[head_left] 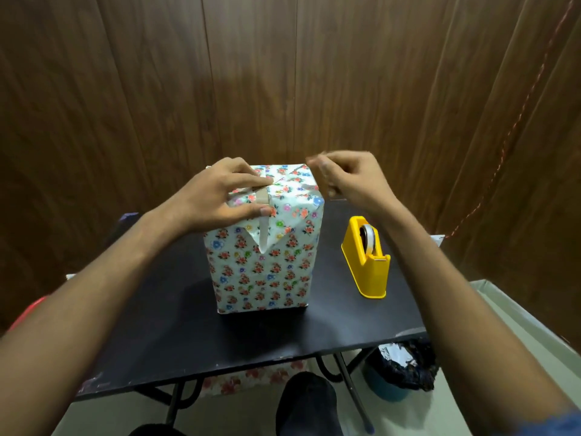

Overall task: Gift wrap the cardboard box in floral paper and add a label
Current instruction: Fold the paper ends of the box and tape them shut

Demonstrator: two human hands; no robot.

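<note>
The box (pixel 262 272) stands upright in the middle of the black table (pixel 176 325), covered in white paper with small flowers. Its top end is folded into flaps, and a pointed flap (pixel 263 237) hangs down the front face. My left hand (pixel 220 196) presses on the top left of the box, with the thumb on the front fold and the fingers over the top seam. My right hand (pixel 349 177) hovers at the top right corner, blurred, fingers curled; I cannot tell if it pinches a piece of tape.
A yellow tape dispenser (pixel 366 259) stands to the right of the box. A bin (pixel 399 372) with a dark bag sits under the table's right side. Spare floral paper (pixel 251 379) lies under the table. A dark wood wall closes the back.
</note>
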